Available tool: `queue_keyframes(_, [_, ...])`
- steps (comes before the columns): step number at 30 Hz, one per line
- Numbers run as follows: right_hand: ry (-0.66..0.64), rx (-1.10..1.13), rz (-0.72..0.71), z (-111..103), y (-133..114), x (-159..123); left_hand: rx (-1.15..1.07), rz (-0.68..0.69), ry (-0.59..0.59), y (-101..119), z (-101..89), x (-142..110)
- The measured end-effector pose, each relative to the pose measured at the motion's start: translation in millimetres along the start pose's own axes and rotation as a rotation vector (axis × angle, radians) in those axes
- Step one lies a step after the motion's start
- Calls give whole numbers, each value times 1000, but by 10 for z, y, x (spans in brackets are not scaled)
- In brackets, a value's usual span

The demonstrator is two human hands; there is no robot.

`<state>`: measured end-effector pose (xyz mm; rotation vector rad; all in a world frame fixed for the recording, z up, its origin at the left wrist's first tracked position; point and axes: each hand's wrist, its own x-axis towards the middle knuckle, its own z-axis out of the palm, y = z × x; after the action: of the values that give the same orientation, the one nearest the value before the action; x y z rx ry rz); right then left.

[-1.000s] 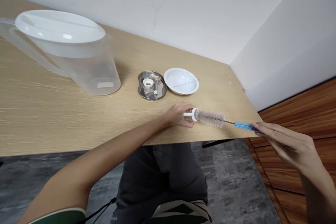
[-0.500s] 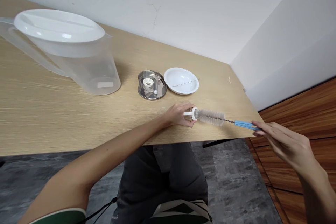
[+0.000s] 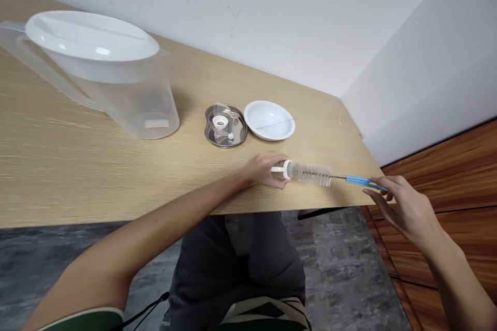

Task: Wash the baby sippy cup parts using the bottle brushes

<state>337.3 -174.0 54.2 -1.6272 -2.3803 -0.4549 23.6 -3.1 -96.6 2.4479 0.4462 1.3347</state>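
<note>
My left hand [image 3: 264,169] rests on the wooden table [image 3: 77,165] near its front edge, fingers closed on a small white and clear plastic part [image 3: 283,169]. A bottle brush [image 3: 312,173] with whitish bristles sticks into that part and points right. Its wire shaft ends in a blue handle [image 3: 361,181], which the fingers of my right hand [image 3: 399,204] pinch beyond the table's right edge.
A large clear plastic jug [image 3: 104,77] with a white lid stands at the back left. A steel kidney dish [image 3: 225,127] holding small plastic parts sits mid-table, with a white bowl [image 3: 268,120] beside it. White walls meet at the far right corner; wood panelling [image 3: 458,165] lies to the right.
My right hand has slid left along the blue handle, pushing the brush slightly toward the part. My left hand has stayed in place.
</note>
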Motion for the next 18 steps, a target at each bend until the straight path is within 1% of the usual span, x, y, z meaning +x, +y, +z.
queue_keyframes(2, [31,-123,-103,4,56,2,4,-6,-3,2,0,-2])
queue_keyframes(3, [36,-144,-134,-1,69,13,10,3,0,4,2,-4])
queue_keyframes(5, [32,-99,-149,-17,55,48,24,34,9,7,8,-8])
queue_keyframes(7, [15,-1,-95,-29,-1,91,37,57,23,11,14,-11])
queue_keyframes(8, [-2,52,-43,-31,-37,111,42,61,26,13,15,-11])
queue_keyframes(12, [-133,259,271,-30,-141,173,41,90,23,19,14,-7])
queue_keyframes(14, [-202,344,379,-51,-146,185,43,121,32,18,16,-5])
queue_keyframes(15, [-228,365,394,-70,-140,184,48,131,40,16,17,-5])
queue_keyframes(16, [-242,367,380,-95,-130,177,52,136,47,13,19,-6])
queue_keyframes(18, [-221,322,275,-151,-109,151,51,127,54,7,22,-8])
